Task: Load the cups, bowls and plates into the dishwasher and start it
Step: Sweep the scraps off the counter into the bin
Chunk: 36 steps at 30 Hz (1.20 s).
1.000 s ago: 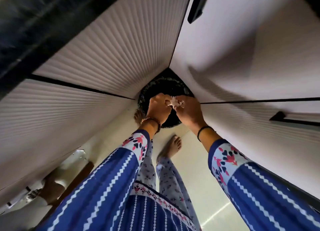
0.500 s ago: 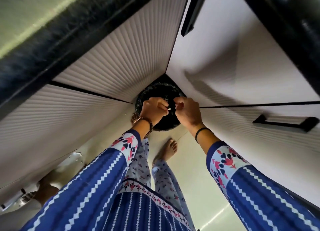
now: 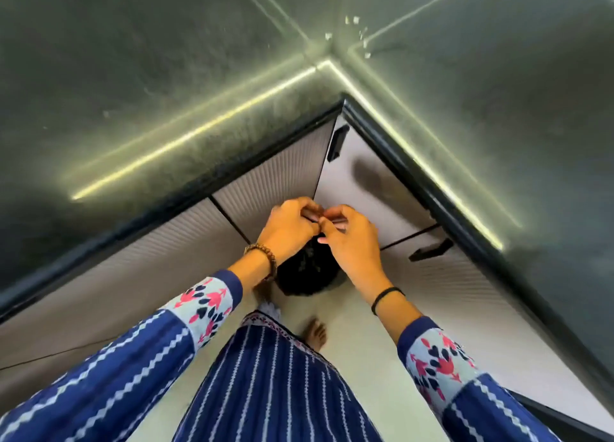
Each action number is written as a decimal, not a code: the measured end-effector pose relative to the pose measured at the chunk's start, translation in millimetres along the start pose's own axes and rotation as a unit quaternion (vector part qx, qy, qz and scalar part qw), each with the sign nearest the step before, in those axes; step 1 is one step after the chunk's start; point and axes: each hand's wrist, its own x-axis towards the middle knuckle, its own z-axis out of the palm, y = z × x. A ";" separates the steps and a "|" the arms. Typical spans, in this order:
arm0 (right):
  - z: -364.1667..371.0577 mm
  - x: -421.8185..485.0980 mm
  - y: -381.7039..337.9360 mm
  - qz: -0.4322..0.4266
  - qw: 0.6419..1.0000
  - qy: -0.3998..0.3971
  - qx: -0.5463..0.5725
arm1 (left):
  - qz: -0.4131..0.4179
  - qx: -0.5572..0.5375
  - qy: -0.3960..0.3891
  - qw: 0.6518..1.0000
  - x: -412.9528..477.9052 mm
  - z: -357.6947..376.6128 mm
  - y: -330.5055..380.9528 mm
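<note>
Dishwasher, cups, bowls and plates are showing nowhere; I am watching the left hand (image 3: 287, 227) and right hand (image 3: 349, 239) pinching together on something small and hidden, held over the round black bin (image 3: 307, 277), beyond them the dark stone countertop (image 3: 166, 76).

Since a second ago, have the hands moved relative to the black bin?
Yes. Both hands, left and right, rose from the black bin toward the countertop edge.
</note>
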 end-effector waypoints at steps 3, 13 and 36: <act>-20.9 -7.7 -35.7 -0.052 0.998 0.023 0.033 | 0.059 -0.009 0.032 0.998 -14.3 -22.2 34.7; -76.9 17.0 -132.2 -0.188 0.975 0.112 -0.021 | 0.226 0.002 0.137 0.965 -3.5 -77.2 131.0; -53.1 185.3 -171.1 -0.122 0.912 0.010 -0.391 | 0.232 0.446 0.032 0.864 160.2 -118.9 129.7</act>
